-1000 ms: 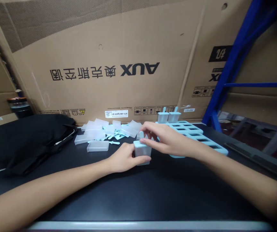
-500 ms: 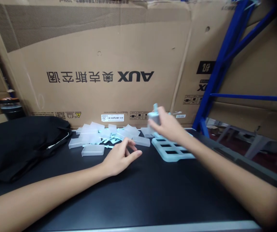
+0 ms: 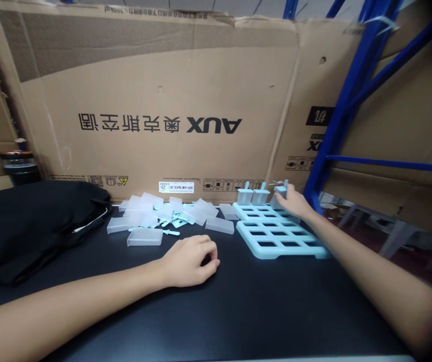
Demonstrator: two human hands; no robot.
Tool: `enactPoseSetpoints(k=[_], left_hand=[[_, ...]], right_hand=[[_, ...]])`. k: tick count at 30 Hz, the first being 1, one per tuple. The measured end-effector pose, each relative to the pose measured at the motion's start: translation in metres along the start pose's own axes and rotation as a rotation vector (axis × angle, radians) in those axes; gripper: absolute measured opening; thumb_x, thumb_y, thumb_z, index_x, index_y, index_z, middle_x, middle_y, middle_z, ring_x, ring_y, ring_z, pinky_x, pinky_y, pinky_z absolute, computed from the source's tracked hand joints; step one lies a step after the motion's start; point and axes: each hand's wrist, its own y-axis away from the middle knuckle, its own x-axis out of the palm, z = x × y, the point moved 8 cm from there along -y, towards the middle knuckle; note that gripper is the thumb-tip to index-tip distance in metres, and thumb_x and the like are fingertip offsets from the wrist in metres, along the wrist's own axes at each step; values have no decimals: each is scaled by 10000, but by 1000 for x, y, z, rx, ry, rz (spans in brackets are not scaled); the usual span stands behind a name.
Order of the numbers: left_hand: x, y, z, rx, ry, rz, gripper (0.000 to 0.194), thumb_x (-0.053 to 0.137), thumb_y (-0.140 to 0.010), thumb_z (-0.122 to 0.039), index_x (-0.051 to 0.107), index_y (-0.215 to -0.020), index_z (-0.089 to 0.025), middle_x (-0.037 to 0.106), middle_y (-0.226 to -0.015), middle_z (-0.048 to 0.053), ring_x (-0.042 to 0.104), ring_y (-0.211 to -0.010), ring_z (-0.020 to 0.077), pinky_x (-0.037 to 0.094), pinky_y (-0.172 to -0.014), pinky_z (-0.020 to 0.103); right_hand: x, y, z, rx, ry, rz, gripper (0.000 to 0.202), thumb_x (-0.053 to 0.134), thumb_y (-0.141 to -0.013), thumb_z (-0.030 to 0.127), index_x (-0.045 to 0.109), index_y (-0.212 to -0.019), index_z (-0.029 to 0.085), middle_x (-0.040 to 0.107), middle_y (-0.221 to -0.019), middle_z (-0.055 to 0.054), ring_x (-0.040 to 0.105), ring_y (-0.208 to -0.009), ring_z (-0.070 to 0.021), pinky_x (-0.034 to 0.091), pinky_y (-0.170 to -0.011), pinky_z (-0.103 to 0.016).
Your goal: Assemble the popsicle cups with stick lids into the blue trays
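A light-blue mould rack (image 3: 276, 236) with rectangular slots lies on the black table (image 3: 238, 311). Two filled moulds (image 3: 251, 195) with blue sticks stand in its far row. My right hand (image 3: 293, 202) reaches to the rack's far right corner and grips a third mould with stick (image 3: 281, 192), set at or in a slot there. My left hand (image 3: 191, 261) rests on the table with fingers curled, holding nothing. A heap of clear mould cups (image 3: 155, 213) and loose blue sticks (image 3: 173, 223) lies just beyond it.
A black bag (image 3: 31, 221) covers the table's left side. Large cardboard boxes (image 3: 163, 100) wall off the back. A blue shelf frame (image 3: 336, 120) rises at the right. A dark jar (image 3: 20, 166) stands far left.
My right hand carried the assembled mould from the table's middle to the rack's far right corner. My left hand let go of it and now rests curled on the table.
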Motion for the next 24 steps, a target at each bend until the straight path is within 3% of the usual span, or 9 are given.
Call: enactPoseSetpoints(k=[3, 7, 18, 21, 24], left_hand=[[1, 0, -1, 4, -21, 11, 133, 494, -883, -322, 569, -850, -216, 598, -903, 0, 594, -852, 169, 427, -660, 264], [1, 0, -1, 5, -35, 22, 126, 495, -882, -323, 560, -856, -218, 591, -909, 3, 591, -859, 174, 431, -665, 270], [1, 0, -5, 26, -65, 35, 125, 467, -895, -316, 541, -872, -218, 584, -930, 6, 580, -863, 174, 437, -677, 278], [2, 0, -5, 34, -84, 35, 121, 465, -898, -318, 536, -880, -221, 582, -935, 4, 581, -874, 175, 443, -689, 282], [2, 0, -5, 42, -93, 31, 115, 465, -897, -316, 531, -886, -222, 582, -938, 6, 583, -884, 177, 450, -704, 285]], right_hand=[[15, -4, 3, 19, -20, 65, 621, 378, -875, 451, 330, -1335, 37, 533, -1261, -267, 538, -1158, -340, 413, -935, -380], [32, -4, 0, 48, 31, 166, 661, 391, -861, 482, 303, -1357, 55, 553, -1226, -263, 556, -1116, -346, 411, -915, -417], [43, -2, -6, 78, 146, 257, 877, 495, -799, 529, 168, -1428, 11, 462, -1302, -324, 496, -1179, -409, 386, -949, -467], [36, 5, -2, 90, 187, 264, 893, 486, -805, 524, 131, -1450, 18, 441, -1328, -315, 443, -1221, -428, 389, -938, -496], [2, 13, 15, 57, 309, 111, 841, 519, -795, 454, 202, -1437, 14, 432, -1331, -310, 384, -1248, -442, 386, -916, -535]])
